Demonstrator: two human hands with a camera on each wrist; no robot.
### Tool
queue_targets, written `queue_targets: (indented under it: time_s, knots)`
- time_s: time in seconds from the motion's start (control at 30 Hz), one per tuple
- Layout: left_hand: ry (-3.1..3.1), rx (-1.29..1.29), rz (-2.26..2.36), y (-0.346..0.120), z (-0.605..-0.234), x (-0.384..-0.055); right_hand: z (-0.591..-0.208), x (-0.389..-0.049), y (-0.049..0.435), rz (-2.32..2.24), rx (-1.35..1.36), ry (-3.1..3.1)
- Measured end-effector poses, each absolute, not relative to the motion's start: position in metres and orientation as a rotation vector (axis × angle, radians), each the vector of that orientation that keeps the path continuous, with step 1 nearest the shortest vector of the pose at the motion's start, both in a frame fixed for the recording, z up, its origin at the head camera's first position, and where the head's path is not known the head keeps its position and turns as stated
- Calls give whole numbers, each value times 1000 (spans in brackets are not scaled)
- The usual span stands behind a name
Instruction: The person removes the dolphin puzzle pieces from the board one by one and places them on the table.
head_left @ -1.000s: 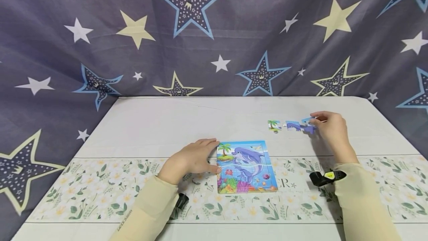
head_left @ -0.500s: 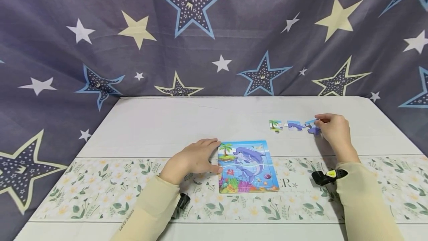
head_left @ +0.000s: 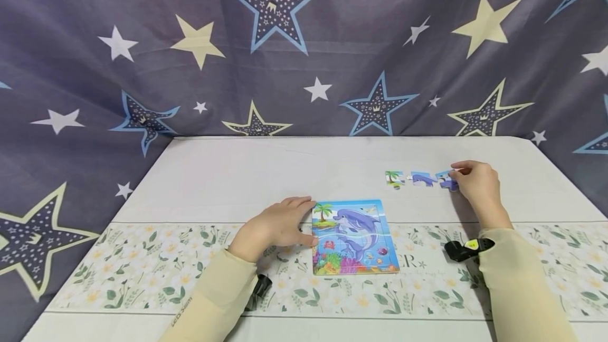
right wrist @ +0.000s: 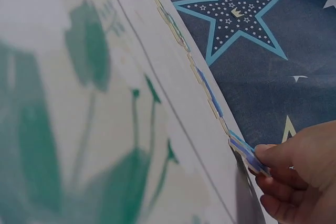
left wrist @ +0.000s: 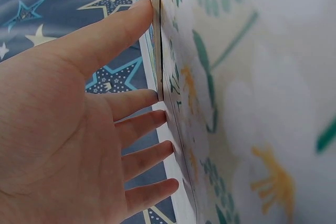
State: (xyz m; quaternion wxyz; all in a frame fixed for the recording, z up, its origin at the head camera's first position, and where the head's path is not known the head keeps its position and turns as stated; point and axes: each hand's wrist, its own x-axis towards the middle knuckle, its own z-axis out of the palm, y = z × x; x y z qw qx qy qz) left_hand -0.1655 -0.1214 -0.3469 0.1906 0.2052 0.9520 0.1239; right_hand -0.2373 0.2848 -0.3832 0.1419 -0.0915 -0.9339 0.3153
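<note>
The square dolphin puzzle board (head_left: 356, 236) lies on the table before the person. At its left edge is the left hand (head_left: 275, 226), thumb and fingers spread; in the left wrist view the thumb and index fingertip touch the board's side (left wrist: 156, 40). Farther back on the right, the right hand (head_left: 478, 186) pinches a blue and purple puzzle piece (head_left: 445, 179) by its right side, low at the tabletop. To its left lie a dolphin piece (head_left: 421, 179) and a palm-tree piece (head_left: 394, 178) in a row. The fingers hide part of the pinched piece.
A white table (head_left: 266, 173) carries a floral printed band (head_left: 157, 263). Behind it hangs a dark star-patterned cloth (head_left: 294, 78). Black straps with small devices (head_left: 467, 249) sit at the wrists.
The right hand has lowered the blue and purple piece from a tilt down to the table, in line with the other pieces. The left hand has stayed at the board's edge.
</note>
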Motion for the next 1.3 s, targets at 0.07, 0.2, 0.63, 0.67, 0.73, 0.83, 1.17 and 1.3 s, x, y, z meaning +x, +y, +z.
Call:
queue_targets:
  time_s: [0.07,0.2,0.63,0.67,0.73,0.83,1.17,1.3]
  knots:
    - [2675,573,342,-121,-347,-166,-383,-237,285,906,-275,-2697]
    - [2676,574,333,-121,-348,-166,-382,-237,285,907,-300,-2707]
    - [2666,577,358,-122,-348,-167,-368,-237,272,931,-196,-2700]
    - [2664,579,360,-122,-349,-167,-367,-237,270,940,-181,-2701]
    - [2661,583,364,-122,-349,-168,-365,-236,266,947,-149,-2699]
    - [2658,588,368,-123,-349,-168,-360,-236,260,956,-91,-2698]
    - [2648,580,402,-126,-350,-167,-343,-234,236,1071,139,-2731]
    - [2622,598,454,-127,-350,-167,-341,-233,221,1115,225,-2756]
